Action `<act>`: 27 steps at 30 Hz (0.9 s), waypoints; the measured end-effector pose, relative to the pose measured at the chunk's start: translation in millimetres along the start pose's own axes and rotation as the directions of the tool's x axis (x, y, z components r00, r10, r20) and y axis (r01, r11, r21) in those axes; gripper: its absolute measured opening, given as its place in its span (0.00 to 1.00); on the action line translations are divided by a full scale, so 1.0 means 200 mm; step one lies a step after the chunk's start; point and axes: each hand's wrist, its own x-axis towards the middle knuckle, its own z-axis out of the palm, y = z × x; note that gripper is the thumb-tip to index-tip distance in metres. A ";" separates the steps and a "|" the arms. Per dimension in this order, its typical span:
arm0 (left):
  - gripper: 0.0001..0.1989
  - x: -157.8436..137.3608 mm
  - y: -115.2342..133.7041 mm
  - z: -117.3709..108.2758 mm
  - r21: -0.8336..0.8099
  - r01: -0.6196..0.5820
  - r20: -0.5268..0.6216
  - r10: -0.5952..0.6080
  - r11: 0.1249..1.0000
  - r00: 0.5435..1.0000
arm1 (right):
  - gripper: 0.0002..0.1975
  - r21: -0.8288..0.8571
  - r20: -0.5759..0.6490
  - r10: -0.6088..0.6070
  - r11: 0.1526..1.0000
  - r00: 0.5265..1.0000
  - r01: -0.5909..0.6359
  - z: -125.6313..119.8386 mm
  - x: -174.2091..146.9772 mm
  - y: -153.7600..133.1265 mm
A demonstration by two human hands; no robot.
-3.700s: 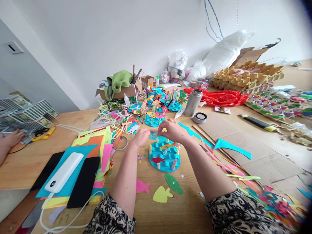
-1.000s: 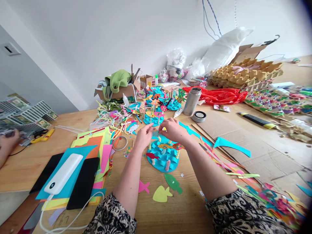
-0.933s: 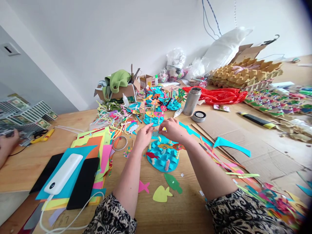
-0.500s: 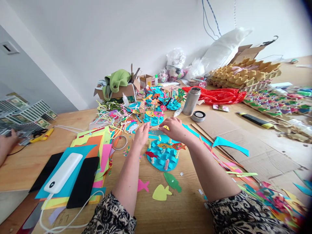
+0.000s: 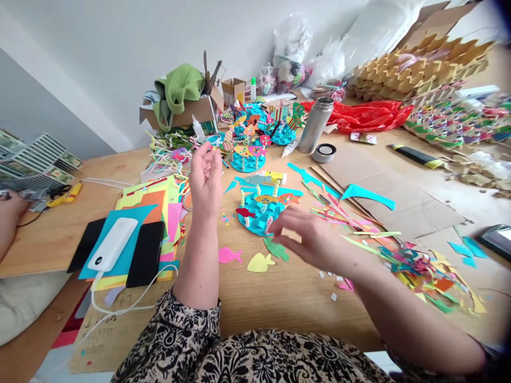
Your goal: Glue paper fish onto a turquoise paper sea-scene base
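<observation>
I see left hand (image 5: 206, 178) raised, fingers bent, apart. Right hand (image 5: 307, 234) low, thumb apart from fingertips. Blue base (image 5: 260, 214) just beyond right fingertips, red fish (image 5: 245, 213) on it. Green fish (image 5: 273, 248) beside right thumb, partly hidden; yellow fish (image 5: 260, 262) farther left.

Around one blue base (image 5: 257, 215)

Above the base: one red fish (image 5: 244, 213), two orange fish (image 5: 268, 199). At its far edge: one grey-blue fish (image 5: 256, 179). On its near side: one pink fish (image 5: 230, 255), one yellow fish (image 5: 259, 262), one green fish (image 5: 275, 248). Beyond the base and to its right: one flask (image 5: 316, 127), one lid (image 5: 324, 153).
</observation>
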 end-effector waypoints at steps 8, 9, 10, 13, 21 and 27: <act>0.17 -0.12 0.22 -0.10 -0.026 -0.100 -0.037 0.099 0.995 0.994 | 0.06 -0.362 0.174 -0.019 0.929 0.985 0.082 0.37 -0.20 0.06; 0.17 -0.13 0.23 -0.11 -0.021 -0.096 -0.034 0.095 0.995 0.995 | 0.08 -0.396 0.177 -0.033 0.913 0.984 0.102 0.39 -0.21 0.07; 0.17 -0.15 0.24 -0.12 -0.012 -0.091 -0.033 0.091 0.996 0.995 | 0.09 -0.422 0.179 -0.049 0.898 0.983 0.122 0.40 -0.21 0.08; 0.17 -0.18 0.25 -0.14 0.017 -0.074 -0.031 0.074 0.997 0.997 | 0.10 -0.480 0.179 -0.105 0.859 0.978 0.180 0.43 -0.21 0.09; 0.15 -0.18 0.27 -0.15 -0.029 -0.047 -0.028 0.046 0.998 0.999 | 0.12 -0.498 0.198 -0.256 0.805 0.946 0.322 0.41 -0.22 0.07; 0.07 -0.21 0.33 -0.15 0.032 0.028 0.297 -0.036 0.999 0.954 | 0.10 -0.375 -0.063 -0.177 0.916 0.982 0.141 0.27 -0.17 0.04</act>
